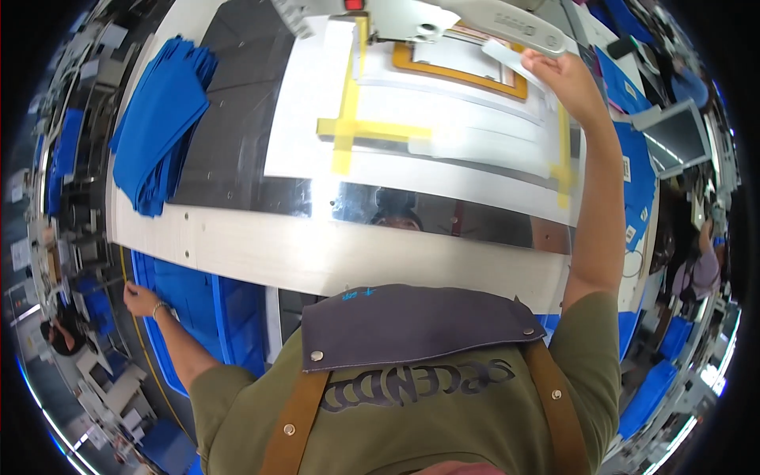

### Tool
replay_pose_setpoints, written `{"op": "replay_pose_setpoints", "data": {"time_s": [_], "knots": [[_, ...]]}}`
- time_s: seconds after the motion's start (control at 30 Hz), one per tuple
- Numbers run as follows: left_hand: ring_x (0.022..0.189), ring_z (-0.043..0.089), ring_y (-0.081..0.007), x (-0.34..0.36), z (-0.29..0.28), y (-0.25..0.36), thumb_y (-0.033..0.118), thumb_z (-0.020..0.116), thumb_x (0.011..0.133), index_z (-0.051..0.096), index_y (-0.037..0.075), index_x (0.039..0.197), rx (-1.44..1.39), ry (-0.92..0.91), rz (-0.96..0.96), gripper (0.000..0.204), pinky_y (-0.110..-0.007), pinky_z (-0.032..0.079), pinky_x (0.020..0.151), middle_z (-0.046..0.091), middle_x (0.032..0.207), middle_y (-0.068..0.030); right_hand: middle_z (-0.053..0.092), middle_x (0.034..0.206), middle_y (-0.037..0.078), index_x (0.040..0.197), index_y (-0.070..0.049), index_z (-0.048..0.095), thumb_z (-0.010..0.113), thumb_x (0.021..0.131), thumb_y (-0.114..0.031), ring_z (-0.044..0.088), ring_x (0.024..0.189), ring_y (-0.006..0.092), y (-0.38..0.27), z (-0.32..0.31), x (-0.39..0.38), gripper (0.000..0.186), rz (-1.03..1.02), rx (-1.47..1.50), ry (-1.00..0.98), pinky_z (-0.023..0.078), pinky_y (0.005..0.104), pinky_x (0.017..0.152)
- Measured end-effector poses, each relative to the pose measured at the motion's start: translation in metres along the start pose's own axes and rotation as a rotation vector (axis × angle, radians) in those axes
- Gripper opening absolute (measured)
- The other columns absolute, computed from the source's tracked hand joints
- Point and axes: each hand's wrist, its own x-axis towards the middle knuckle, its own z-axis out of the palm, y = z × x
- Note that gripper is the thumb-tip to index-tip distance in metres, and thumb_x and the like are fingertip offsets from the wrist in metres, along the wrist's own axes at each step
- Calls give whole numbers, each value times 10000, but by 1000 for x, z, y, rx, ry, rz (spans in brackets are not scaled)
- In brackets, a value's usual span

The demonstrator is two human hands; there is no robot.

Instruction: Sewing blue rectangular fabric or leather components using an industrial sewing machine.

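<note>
My right hand (560,77) reaches to the far right of the sewing machine's (507,24) work area. Its fingers pinch the end of a whitish flat strip (503,57). That strip lies over an orange-yellow frame (459,74) on white sheets with yellow tape (346,119). My left hand (141,301) hangs low at the left, beside a blue bin (223,321). Its fingers are curled together; whether anything is between them is too small to see. A stack of folded blue fabric (164,127) lies on the table's left side.
The pale table edge (317,249) runs between me and the dark shiny plate (237,150). More blue fabric pieces (635,174) with white labels lie at the right, near a grey screen-like panel (673,134). Other people and workstations are in the background on both sides.
</note>
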Motion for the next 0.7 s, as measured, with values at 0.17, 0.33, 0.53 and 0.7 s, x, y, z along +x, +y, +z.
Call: {"op": "replay_pose_setpoints", "data": {"time_s": [0.17, 0.33, 0.53, 0.7], "knots": [[1138, 703, -300, 23, -72, 169, 129, 580, 1084, 743, -14, 1193, -619, 103, 520, 243, -394, 550, 987, 742, 1265, -161, 786, 1152, 98, 1272, -34, 743, 744, 992, -383, 712, 1029, 176, -13, 7, 36, 447, -34, -134, 58, 514, 300, 992], [1361, 587, -259, -50, -141, 370, 97, 537, 1087, 673, 36, 1376, -1120, -580, 752, 326, -411, 429, 1169, 666, 1435, -120, 774, 937, 19, 1048, -111, 791, 733, 944, -199, 682, 854, 116, -40, 67, 61, 148, 87, -172, -262, 529, 289, 769], [1505, 431, -350, -153, -196, 508, 268, 625, 1043, 633, 87, 1444, -991, -788, 1412, 440, -484, 310, 1236, 566, 1542, -155, 758, 878, 21, 975, -80, 765, 751, 935, -174, 669, 811, 86, -32, 75, 53, 103, 140, 11, -223, 524, 275, 714], [1498, 416, -379, -195, -205, 564, 361, 649, 1022, 642, 101, 1440, -852, -575, 1584, 492, -505, 302, 1226, 541, 1560, -162, 769, 856, 23, 942, -85, 796, 792, 883, -184, 667, 781, 102, -40, 82, 52, 115, 103, 117, -137, 520, 290, 711]]}}
